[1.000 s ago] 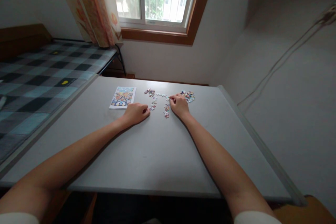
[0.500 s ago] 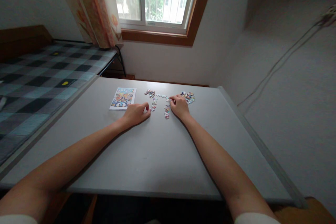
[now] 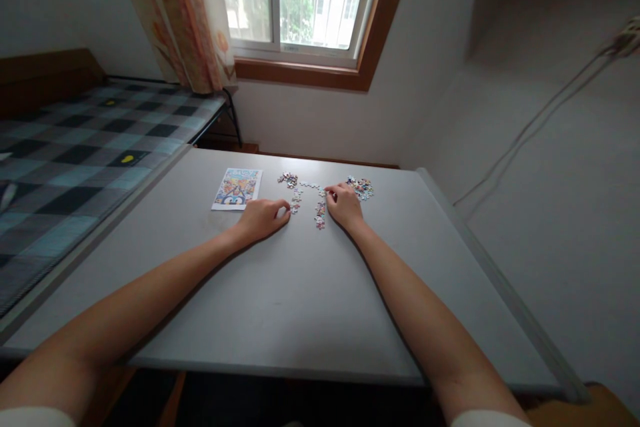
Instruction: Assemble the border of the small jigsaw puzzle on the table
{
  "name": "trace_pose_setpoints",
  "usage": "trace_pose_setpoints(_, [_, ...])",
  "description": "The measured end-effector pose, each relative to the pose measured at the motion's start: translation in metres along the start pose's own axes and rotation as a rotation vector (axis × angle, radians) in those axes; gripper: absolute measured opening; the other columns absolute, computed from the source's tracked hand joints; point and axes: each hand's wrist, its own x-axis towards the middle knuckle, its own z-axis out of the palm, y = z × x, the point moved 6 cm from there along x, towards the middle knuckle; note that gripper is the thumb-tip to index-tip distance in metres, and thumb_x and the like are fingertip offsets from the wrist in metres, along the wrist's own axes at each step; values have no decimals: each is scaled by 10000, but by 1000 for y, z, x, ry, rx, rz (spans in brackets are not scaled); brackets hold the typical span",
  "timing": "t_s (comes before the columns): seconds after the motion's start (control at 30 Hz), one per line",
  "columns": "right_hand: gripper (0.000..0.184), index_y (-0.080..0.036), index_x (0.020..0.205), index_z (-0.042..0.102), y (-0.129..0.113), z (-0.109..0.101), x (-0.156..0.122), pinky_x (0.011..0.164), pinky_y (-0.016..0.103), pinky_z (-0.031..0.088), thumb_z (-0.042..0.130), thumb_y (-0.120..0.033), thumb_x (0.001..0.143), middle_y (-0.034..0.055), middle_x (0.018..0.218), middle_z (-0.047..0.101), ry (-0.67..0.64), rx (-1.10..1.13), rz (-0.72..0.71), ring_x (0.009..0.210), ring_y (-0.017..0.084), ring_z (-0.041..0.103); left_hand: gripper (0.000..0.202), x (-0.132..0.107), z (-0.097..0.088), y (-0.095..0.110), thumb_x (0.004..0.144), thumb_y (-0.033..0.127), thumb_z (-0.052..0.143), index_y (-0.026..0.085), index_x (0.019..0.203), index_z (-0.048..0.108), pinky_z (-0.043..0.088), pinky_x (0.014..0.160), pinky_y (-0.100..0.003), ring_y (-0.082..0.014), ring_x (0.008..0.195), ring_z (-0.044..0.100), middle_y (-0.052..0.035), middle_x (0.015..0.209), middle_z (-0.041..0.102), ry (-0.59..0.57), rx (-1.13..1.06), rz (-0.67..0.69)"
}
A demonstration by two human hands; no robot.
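Observation:
A partly joined jigsaw puzzle border (image 3: pixel 311 185) lies on the table, with a top row and two side strips. At its left strip (image 3: pixel 297 200) rests my left hand (image 3: pixel 263 219), thumb and forefinger curled toward each other. Whatever is between those fingertips is too small to make out. My right hand (image 3: pixel 344 205) is at the upper end of the right strip (image 3: pixel 320 213), its fingertips pinched on a puzzle piece there, which they mostly cover. Loose pieces (image 3: pixel 361 187) are heaped just behind my right hand. A smaller heap (image 3: pixel 289 179) lies beyond the left strip.
A printed picture sheet (image 3: pixel 236 188) lies left of the puzzle, close to my left hand. The grey-white table (image 3: pixel 280 300) has a raised edge on each side. A bed with a checked cover (image 3: pixel 150 127) adjoins it at left; a wall (image 3: pixel 550 213) with a hanging cable is at right.
The whole view has shifted slightly. Both hands stay at nearly the same places by the puzzle strips, with only slight finger movement.

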Motion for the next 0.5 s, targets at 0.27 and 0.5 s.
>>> trace_pose_setpoints(0.27, [292, -177, 963, 731, 1, 1, 0, 920, 382, 442, 467, -178, 838, 98, 940, 639, 2, -11, -14, 951, 241, 558, 330, 0, 0, -2, 892, 464, 477, 256, 950, 726, 349, 589, -243, -162, 614, 598, -7, 650, 654, 15, -28, 2])
trace_pose_setpoints(0.5, [289, -177, 981, 727, -11, -5, -2, 930, 376, 427, 470, -161, 848, 90, 924, 654, 51, 52, -125, 939, 230, 552, 339, 0, 0, -1, 896, 468, 474, 256, 975, 726, 334, 582, -243, -154, 601, 589, -3, 642, 650, 14, -36, 28])
